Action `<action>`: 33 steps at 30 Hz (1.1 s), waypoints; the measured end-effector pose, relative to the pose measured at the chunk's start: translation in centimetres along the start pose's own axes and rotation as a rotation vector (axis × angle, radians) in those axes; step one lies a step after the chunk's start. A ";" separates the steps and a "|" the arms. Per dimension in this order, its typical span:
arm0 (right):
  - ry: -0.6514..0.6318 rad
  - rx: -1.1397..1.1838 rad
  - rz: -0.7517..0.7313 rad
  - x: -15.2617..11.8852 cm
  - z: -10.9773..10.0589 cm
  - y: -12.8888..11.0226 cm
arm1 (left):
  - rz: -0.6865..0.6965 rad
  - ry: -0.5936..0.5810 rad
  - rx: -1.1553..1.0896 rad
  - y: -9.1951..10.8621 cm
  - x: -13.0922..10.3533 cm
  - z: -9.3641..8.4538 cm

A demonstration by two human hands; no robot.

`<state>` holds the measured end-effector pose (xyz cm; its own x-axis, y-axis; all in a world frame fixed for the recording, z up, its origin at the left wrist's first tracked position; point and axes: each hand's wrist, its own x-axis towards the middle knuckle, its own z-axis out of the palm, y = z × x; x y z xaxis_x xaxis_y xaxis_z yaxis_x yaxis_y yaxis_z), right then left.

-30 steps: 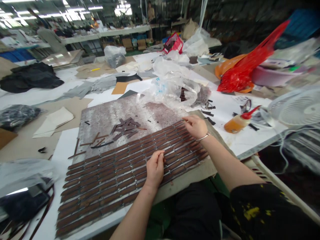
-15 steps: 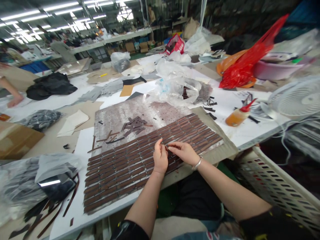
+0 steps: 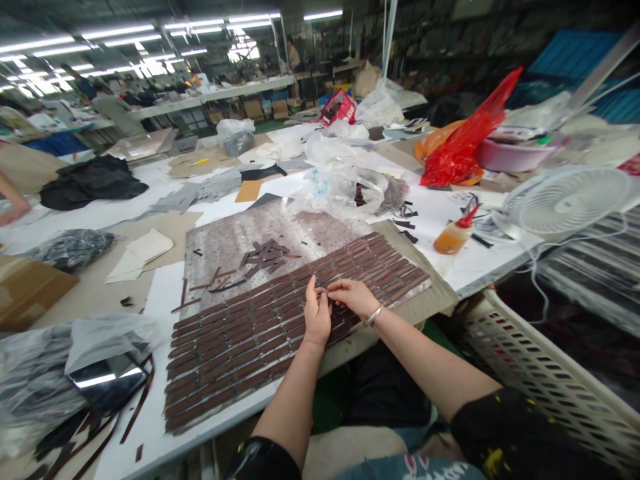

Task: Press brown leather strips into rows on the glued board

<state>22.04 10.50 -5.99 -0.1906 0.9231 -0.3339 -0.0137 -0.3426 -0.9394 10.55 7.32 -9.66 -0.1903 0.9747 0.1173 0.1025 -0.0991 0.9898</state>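
Note:
Rows of narrow brown strips (image 3: 240, 343) cover a board on the table in front of me. Over their right half, my left hand (image 3: 317, 317) is raised with its fingers curled and pinched on something small and dark that I cannot make out. My right hand (image 3: 353, 299), with a bracelet at the wrist, meets it from the right, its fingertips pinched at the same spot. What lies between the fingertips is mostly hidden. Behind the rows is a loose pile of short dark strips (image 3: 270, 255) on the stained board (image 3: 220, 233).
An orange glue bottle with a red tip (image 3: 454, 235) and a white fan (image 3: 567, 200) stand to the right. A plastic basket (image 3: 550, 367) is below the table edge. Clear plastic bags (image 3: 345, 187) lie behind the board; a person's arm (image 3: 13, 200) shows far left.
The camera view has turned slightly to the right. Both hands stay together over the strips, with the right fingertips a little closer to the left ones.

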 end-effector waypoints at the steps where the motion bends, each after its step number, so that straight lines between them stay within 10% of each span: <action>1: 0.017 0.034 -0.004 0.0 -0.1 0.0 | -0.023 -0.005 -0.053 0.1 0.0 0.0; 11: 0.154 0.207 -0.059 0.2 -2.6 0.0 | 0.091 -0.109 0.225 1.2 0.0 -0.4; 23: -0.066 -0.276 -0.210 0.7 -4.6 -0.4 | 0.128 -0.132 0.374 1.6 0.1 -0.5; 33: 0.474 -0.427 -0.162 8.2 -16.0 -5.4 | 0.179 -0.139 0.432 1.3 0.3 -0.1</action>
<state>36.26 22.71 -4.88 0.2357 0.9674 -0.0923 0.4034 -0.1838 -0.8964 10.55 7.43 -8.35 -0.0033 0.9705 0.2412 0.5228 -0.2039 0.8277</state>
